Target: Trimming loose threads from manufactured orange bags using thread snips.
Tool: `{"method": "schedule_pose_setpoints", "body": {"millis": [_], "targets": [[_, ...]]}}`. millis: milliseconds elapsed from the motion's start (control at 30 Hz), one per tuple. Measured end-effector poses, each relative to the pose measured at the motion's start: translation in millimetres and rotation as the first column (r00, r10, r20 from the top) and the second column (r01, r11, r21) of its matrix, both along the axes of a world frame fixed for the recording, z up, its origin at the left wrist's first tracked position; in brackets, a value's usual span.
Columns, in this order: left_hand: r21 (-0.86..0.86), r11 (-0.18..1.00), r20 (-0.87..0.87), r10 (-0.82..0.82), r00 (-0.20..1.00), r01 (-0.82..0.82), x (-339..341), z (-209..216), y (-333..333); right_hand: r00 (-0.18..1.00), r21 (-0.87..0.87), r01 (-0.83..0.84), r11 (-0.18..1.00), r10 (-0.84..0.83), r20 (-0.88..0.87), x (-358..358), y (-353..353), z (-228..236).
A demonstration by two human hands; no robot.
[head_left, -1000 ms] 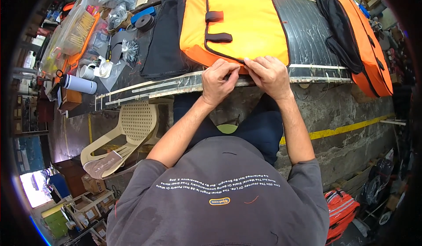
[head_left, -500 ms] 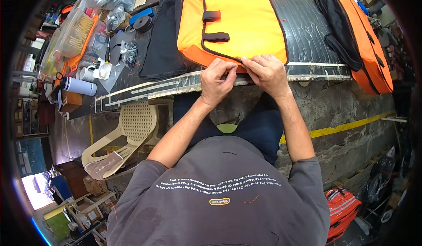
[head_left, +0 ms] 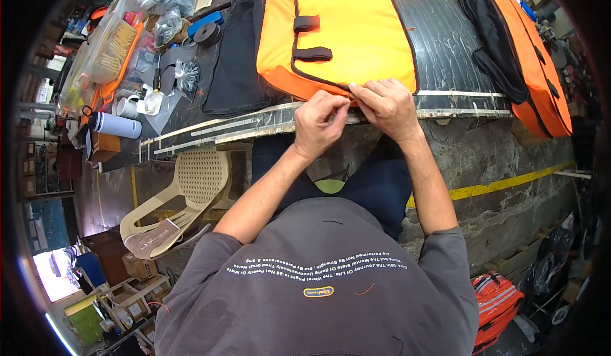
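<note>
An orange bag (head_left: 347, 28) with black edging lies flat on the worktable, its near edge toward me. Two short black straps (head_left: 312, 54) are fixed on its left part. My right hand (head_left: 389, 109) is closed in a pinch on the black-trimmed near edge of the bag. Just left of it and slightly nearer to me, my left hand (head_left: 318, 125) is closed too, its fingertips pressed together beside the right ones. Whatever the left fingers hold is too small or hidden to name. Black fabric (head_left: 235, 69) lies under and beside the bag's left side.
Another orange and black bag (head_left: 534, 69) hangs over the table's right end. On the left stand a white bottle (head_left: 114, 125), a clear box (head_left: 114, 50), a black roll (head_left: 207, 34) and a screwdriver (head_left: 156, 79). A beige plastic chair (head_left: 200, 171) is below the table edge.
My left hand has shifted slightly right and toward me, its fingers curled more tightly. The right hand stays at the bag's edge.
</note>
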State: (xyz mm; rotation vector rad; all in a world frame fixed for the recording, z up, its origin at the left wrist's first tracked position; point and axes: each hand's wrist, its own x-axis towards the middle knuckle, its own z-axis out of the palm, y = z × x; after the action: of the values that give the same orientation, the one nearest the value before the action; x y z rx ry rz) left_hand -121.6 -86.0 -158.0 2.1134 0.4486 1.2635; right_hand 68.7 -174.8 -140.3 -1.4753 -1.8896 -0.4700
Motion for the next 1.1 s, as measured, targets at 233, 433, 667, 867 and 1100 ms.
{"method": "schedule_pose_setpoints", "body": {"millis": [233, 433, 667, 867, 1100], "targets": [[0.363, 0.931, -0.152, 0.097, 0.984, -0.036, -15, 23, 24, 0.761, 0.011, 0.293, 0.956, -0.227, -0.607, 3, -36, 3], [0.360, 0.920, -0.404, 0.005, 0.915, 0.154, 22, 54, 53, 0.284, -0.205, 0.289, 0.935, -0.288, -0.914, -4, -64, -50], [0.319, 0.757, -0.764, -0.151, 0.628, 0.570, 61, 81, 86, 0.390, -0.223, 0.311, 0.924, -0.338, -0.856, -38, -55, -51], [0.264, 0.701, -0.807, -0.215, 0.550, 0.662, 77, 81, 91, 0.482, -0.194, 0.372, 0.908, -0.367, -0.796, -35, -46, -25], [0.248, 0.711, -0.781, -0.255, 0.570, 0.658, 74, 69, 91, 0.512, -0.314, 0.316, 0.895, -0.440, -0.738, -28, -39, -5]]}}
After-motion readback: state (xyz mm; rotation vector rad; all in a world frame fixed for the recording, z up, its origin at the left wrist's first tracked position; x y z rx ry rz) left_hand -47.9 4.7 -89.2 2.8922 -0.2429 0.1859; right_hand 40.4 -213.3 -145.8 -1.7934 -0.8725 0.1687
